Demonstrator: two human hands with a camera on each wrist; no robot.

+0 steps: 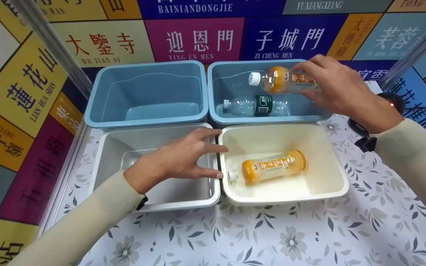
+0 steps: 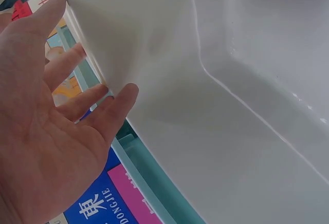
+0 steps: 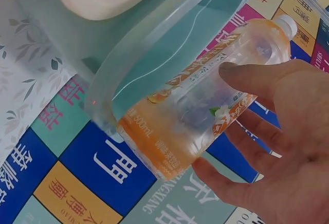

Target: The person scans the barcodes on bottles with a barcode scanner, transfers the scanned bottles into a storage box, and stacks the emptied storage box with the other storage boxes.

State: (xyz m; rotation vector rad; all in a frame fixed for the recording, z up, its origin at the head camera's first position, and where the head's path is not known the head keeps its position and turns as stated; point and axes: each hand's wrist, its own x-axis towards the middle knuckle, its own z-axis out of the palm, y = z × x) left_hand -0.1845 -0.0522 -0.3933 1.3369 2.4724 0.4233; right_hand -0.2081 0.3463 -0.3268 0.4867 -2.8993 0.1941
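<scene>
My right hand [image 1: 340,88] grips a clear plastic drink bottle [image 1: 280,80] with an orange label and white cap, tipped on its side over the back right blue bin [image 1: 264,120]. Thumb and fingers wrap the bottle's sides in the right wrist view. Below it in that bin lies a clear bottle [image 1: 243,106] with a green label. My left hand [image 1: 181,155] spreads its fingers over the inner edge of the front left grey-white bin [image 1: 183,204], fingertips right at the rim. Another orange-labelled bottle [image 1: 274,166] lies in the cream bin [image 1: 290,199] at front right.
Beside the blue bin on the right stands a second blue bin [image 1: 146,123] at the back left. All the bins sit close together on a floral-patterned tablecloth [image 1: 257,236]. Panels with large printed characters [image 1: 194,40] form the back and sides.
</scene>
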